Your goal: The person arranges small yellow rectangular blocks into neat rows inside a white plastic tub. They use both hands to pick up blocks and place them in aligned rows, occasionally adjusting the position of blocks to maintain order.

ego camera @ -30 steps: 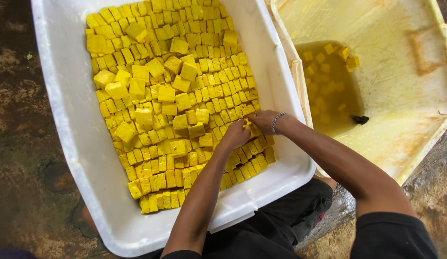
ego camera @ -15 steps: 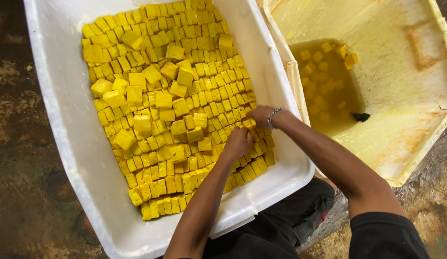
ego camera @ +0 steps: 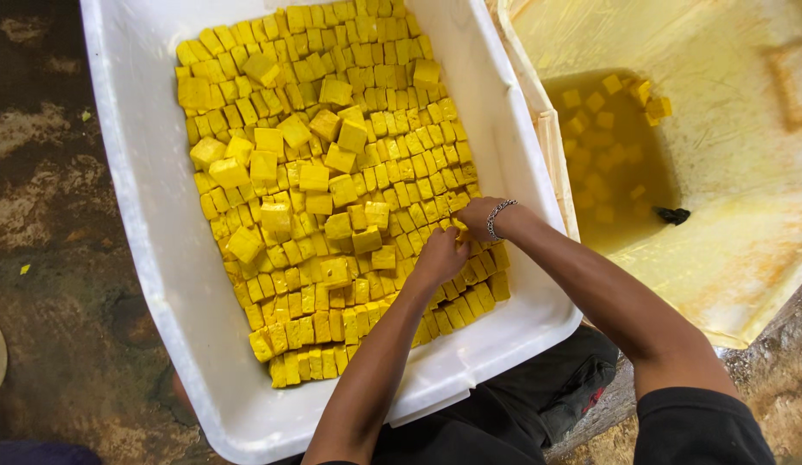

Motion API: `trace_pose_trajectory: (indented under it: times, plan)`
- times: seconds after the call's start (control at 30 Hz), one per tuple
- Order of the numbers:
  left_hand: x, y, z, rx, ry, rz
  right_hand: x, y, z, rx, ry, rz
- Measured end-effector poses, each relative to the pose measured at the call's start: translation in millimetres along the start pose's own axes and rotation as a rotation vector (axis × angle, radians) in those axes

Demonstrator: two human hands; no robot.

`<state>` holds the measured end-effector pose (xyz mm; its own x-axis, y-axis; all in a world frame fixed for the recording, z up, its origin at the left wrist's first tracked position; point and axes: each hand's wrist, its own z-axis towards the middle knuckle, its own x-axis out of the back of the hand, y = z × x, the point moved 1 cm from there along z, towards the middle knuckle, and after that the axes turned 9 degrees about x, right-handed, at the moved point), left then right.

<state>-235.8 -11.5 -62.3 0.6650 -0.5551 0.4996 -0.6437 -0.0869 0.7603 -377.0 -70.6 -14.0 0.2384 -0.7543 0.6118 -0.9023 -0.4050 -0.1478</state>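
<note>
Wet dark floor (ego camera: 48,258), white tub (ego camera: 151,215); both hands' fingers (left hand (ego camera: 440,254), right hand (ego camera: 477,217)) pinching yellow cubes (ego camera: 332,172).

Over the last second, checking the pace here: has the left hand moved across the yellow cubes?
No. The left hand rests on the same patch of yellow cubes, near the right wall of the white tub, touching the right hand.

head camera looks steeply down, close above the white tub (ego camera: 142,258).
</note>
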Motion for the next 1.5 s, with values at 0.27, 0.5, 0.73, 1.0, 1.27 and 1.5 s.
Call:
trace_pose_trajectory:
  times: [0.27,0.5,0.73,1.0,1.27,1.5]
  plan:
    - [4.3,19.7,-10.6,0.279,-0.044,0.013,0.9,-3.8,5.8,-0.022,-0.134,0.005]
    - [7.4,-0.5,-7.9,0.261,-0.065,-0.039,16.1,-24.4,12.8,-0.105,-0.188,-0.047]
    - [4.2,-10.7,-2.1,0.244,-0.040,-0.092,15.1,-16.3,24.2,-0.028,-0.083,0.087]
    - [0.3,-3.7,2.6,0.218,0.022,-0.131,6.9,-2.1,12.5,0.014,0.046,0.092]
    - [-4.8,-3.5,8.7,0.070,0.081,-0.171,8.3,-13.4,-7.1,-0.092,-0.068,-0.072]
    - [-2.6,-2.0,9.7,0.045,0.064,-0.147,11.8,-13.5,-7.9,-0.102,-0.124,-0.032]
